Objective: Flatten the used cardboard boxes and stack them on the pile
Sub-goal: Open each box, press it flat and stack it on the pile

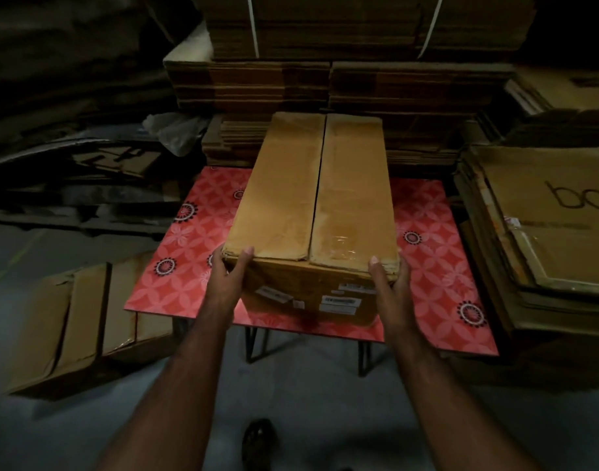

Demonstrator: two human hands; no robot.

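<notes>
A long brown cardboard box [315, 198] stands closed on a red patterned table [427, 266], its two top flaps meeting along the middle and white labels on its near end. My left hand [228, 277] grips the near left corner, thumb on the top edge. At the near right corner my right hand [391, 283] holds on the same way. A pile of flattened boxes [542, 226] lies to the right of the table.
Tall bundles of flat cardboard [325, 79] rise behind the table. Another brown box [77, 321] lies on the grey floor at the left. Dark cardboard heaps [70, 164] fill the far left. My foot [259, 440] shows at the bottom.
</notes>
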